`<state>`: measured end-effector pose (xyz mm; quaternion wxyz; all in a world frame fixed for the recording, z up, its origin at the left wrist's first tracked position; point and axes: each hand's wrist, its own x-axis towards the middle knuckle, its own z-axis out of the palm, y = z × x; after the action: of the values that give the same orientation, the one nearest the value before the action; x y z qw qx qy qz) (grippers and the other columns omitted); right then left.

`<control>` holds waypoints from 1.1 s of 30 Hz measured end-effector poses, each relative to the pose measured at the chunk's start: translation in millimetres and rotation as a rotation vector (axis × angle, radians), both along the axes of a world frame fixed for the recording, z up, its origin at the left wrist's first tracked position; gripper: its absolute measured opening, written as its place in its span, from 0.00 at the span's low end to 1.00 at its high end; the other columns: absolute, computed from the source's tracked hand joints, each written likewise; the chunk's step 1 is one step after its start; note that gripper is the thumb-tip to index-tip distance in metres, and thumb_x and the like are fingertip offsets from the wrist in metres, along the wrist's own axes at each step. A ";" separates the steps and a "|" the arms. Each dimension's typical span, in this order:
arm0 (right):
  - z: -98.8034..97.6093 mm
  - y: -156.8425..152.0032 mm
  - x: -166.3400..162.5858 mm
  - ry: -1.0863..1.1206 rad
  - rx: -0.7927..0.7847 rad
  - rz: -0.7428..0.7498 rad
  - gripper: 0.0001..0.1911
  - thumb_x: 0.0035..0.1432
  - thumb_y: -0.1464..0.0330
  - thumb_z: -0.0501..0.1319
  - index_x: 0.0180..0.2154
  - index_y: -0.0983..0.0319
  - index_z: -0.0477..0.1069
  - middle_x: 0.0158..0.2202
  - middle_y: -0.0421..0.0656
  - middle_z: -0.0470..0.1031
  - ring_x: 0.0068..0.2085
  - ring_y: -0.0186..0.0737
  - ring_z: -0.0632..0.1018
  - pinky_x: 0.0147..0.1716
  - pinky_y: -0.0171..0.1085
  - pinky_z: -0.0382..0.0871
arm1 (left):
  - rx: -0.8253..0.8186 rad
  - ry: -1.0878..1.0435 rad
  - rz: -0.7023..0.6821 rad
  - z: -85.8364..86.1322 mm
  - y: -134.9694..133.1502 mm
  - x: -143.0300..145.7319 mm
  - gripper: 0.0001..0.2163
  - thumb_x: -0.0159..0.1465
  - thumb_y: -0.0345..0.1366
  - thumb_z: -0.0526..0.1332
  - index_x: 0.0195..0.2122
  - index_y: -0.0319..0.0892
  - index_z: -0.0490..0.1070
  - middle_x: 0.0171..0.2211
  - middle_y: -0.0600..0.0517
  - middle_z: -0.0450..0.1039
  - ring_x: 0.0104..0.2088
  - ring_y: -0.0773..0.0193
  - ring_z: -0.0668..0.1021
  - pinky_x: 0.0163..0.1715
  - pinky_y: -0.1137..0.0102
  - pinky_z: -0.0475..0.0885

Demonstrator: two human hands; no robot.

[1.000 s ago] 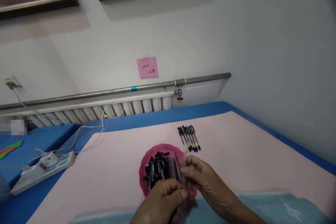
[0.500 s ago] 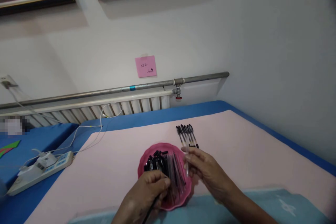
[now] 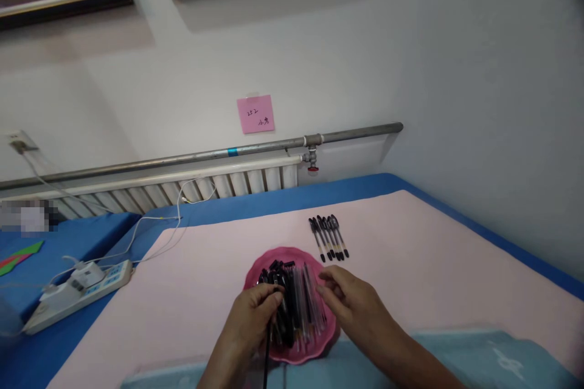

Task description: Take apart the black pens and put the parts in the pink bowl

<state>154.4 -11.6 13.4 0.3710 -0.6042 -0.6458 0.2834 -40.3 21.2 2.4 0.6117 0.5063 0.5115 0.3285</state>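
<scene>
A pink tray (image 3: 322, 347) on the pink cloth holds black pen caps (image 3: 276, 271) at its left and several clear pen barrels (image 3: 305, 298) at its right. My left hand (image 3: 252, 319) is closed at the tray's left side, pinching a thin dark rod (image 3: 266, 364) that points down toward me. My right hand (image 3: 353, 307) hovers over the tray's right edge. Its fingertips are pinched together just above the clear barrels, and what they hold is hidden. A row of several assembled black pens (image 3: 329, 237) lies just beyond the tray.
A white power strip (image 3: 75, 289) with plugs and cables sits on the blue cover at the left. A radiator (image 3: 219, 185) and a pipe (image 3: 274, 146) run along the wall, with a pink note (image 3: 255, 114) above. A light blue cloth (image 3: 479, 358) lies at the near edge.
My right hand, which held a clear barrel upright half a second ago, has dropped lower over the tray. My left hand has moved up to the black caps with the thin rod.
</scene>
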 end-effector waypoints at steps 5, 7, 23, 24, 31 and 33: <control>-5.5 -15.7 -16.2 0.162 -0.139 0.157 0.07 0.57 0.64 0.55 0.33 0.59 0.69 0.26 0.37 0.72 0.27 0.34 0.71 0.26 0.31 0.60 | 0.043 0.035 0.050 0.7 0.0 0.4 0.16 0.50 0.42 0.64 0.39 0.41 0.73 0.17 0.59 0.64 0.18 0.68 0.67 0.19 0.74 0.60; -12.1 -22.5 -25.5 0.253 -0.269 0.267 0.08 0.57 0.63 0.55 0.32 0.59 0.70 0.23 0.37 0.71 0.24 0.32 0.70 0.23 0.31 0.58 | 0.088 0.067 0.074 0.7 -1.3 3.0 0.10 0.52 0.43 0.62 0.29 0.41 0.71 0.16 0.59 0.62 0.18 0.69 0.66 0.18 0.74 0.59; 0.3 -11.4 -23.0 0.368 -0.512 0.193 0.02 0.50 0.72 0.53 0.28 0.60 0.62 0.15 0.31 0.61 0.14 0.28 0.63 0.15 0.28 0.54 | 0.235 0.272 0.164 12.0 6.1 -17.2 0.09 0.58 0.40 0.56 0.25 0.41 0.69 0.16 0.59 0.64 0.15 0.70 0.65 0.19 0.74 0.59; -0.8 -8.1 -20.7 0.343 -0.467 0.149 0.02 0.50 0.72 0.53 0.29 0.60 0.63 0.16 0.31 0.62 0.14 0.28 0.63 0.15 0.29 0.55 | 0.258 0.329 0.128 10.7 6.5 -17.7 0.09 0.58 0.39 0.56 0.26 0.41 0.70 0.18 0.57 0.67 0.18 0.68 0.68 0.21 0.73 0.61; -6.2 9.2 9.2 0.026 -0.074 0.006 0.09 0.58 0.65 0.52 0.28 0.60 0.67 0.21 0.37 0.67 0.24 0.35 0.70 0.24 0.33 0.61 | 0.339 0.539 0.079 7.6 4.7 -12.5 0.12 0.59 0.31 0.53 0.37 0.40 0.75 0.31 0.47 0.78 0.33 0.58 0.77 0.35 0.68 0.65; -9.7 19.7 25.0 -0.117 0.020 -0.120 0.10 0.59 0.65 0.50 0.28 0.59 0.65 0.25 0.39 0.70 0.28 0.37 0.71 0.28 0.34 0.62 | 0.342 0.523 0.083 7.6 4.5 -12.9 0.11 0.58 0.30 0.53 0.35 0.41 0.75 0.30 0.48 0.78 0.32 0.58 0.77 0.34 0.69 0.65</control>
<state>179.3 8.1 3.6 0.3550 -0.6536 -0.6318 0.2184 -53.2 25.7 10.0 0.3514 0.6477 0.6091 0.2932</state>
